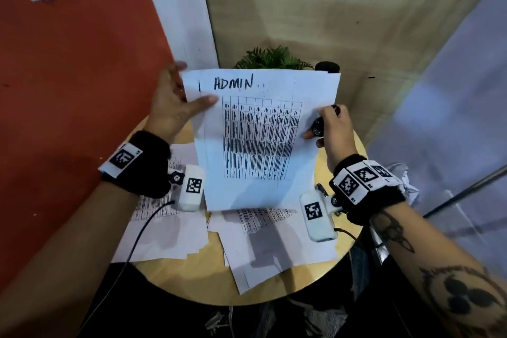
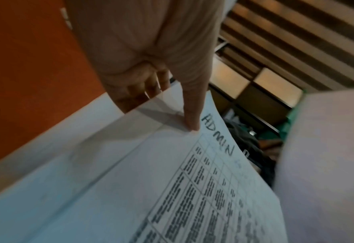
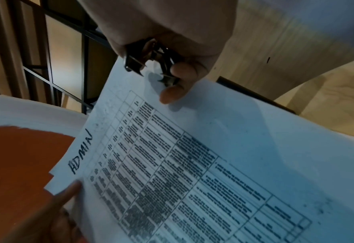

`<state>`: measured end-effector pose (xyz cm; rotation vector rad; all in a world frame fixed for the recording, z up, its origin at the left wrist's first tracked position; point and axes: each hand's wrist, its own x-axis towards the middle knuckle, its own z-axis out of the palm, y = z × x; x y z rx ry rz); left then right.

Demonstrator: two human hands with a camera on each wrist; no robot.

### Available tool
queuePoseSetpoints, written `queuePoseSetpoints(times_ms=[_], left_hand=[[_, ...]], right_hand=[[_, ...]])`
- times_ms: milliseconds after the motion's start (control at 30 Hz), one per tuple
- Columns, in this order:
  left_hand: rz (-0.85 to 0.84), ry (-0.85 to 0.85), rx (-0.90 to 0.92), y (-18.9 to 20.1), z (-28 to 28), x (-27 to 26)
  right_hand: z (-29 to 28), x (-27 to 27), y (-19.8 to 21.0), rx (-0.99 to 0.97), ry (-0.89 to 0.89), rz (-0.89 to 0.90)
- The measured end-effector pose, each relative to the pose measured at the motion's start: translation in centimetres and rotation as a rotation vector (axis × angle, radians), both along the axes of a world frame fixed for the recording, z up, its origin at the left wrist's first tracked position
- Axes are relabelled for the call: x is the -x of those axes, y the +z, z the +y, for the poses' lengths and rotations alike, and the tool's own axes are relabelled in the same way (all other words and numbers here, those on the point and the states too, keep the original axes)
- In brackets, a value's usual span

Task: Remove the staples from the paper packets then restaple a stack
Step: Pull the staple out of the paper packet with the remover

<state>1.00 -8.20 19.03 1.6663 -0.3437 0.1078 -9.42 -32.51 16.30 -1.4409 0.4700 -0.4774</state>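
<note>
Two hands hold one paper packet (image 1: 258, 140) up in the air above a round wooden table (image 1: 192, 280), top edge away from the person, w/ "ADMIN" handwritten across the top and a printed grid below. Left hand (image 1: 172, 107) has the packet's upper left corner: thumb (image 2: 189, 113) lies flat on the front just beside the "ADMIN" lettering, other fingers go behind the sheets, so it pinches that corner. Right hand (image 1: 333, 129) is at the right edge, about mid-height; fingers are curled round a black staple remover (image 3: 151, 60) w/ its metal claws pointing at the page, and one fingertip (image 3: 171, 93) presses on the paper's front. Can't tell if the claws are touching the sheet. Under the raised packet, more loose printed sheets (image 1: 170, 228) lie spread over the tabletop in overlapping piles, left & right. Behind the packet's top edge a green plant (image 1: 271, 59) shows. Orange wall (image 1: 68, 90) at left. Both wrists wear black bands w/ marker tags.
</note>
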Motion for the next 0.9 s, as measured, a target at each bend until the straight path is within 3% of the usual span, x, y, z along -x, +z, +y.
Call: queuePoseSetpoints(times_ms=[133, 200, 267, 333, 433, 667, 900], left_hand=[[-0.664, 0.361, -0.667, 4.7, -1.2, 1.1], [-0.682, 0.236, -0.892, 6.5, -2.7, 1.5], [-0.548, 0.021, -0.978, 7.1, -3.8, 0.8], [-0.453, -0.143, -0.933, 7.0, -4.3, -0.1], [-0.404, -0.257, -0.823, 6.8, -4.8, -0.5], [-0.252, -0.36, -0.565, 6.7, -5.0, 0.3], [-0.17, -0.403, -0.484, 6.9, -5.5, 1.2]], right_hand=[[0.3, -0.1, 0.8, 0.001, 0.011, -0.034], [0.3, -0.1, 1.0, 0.002, 0.016, -0.056], [0.3, 0.0, 1.2, -0.003, 0.028, -0.071], [0.2, 0.1, 1.3, -0.015, 0.026, -0.072], [0.0, 0.4, 1.4, -0.017, 0.014, -0.06], [-0.1, 1.3, 1.8, -0.002, 0.023, -0.07], [0.4, 1.3, 2.0, 0.008, 0.018, -0.071]])
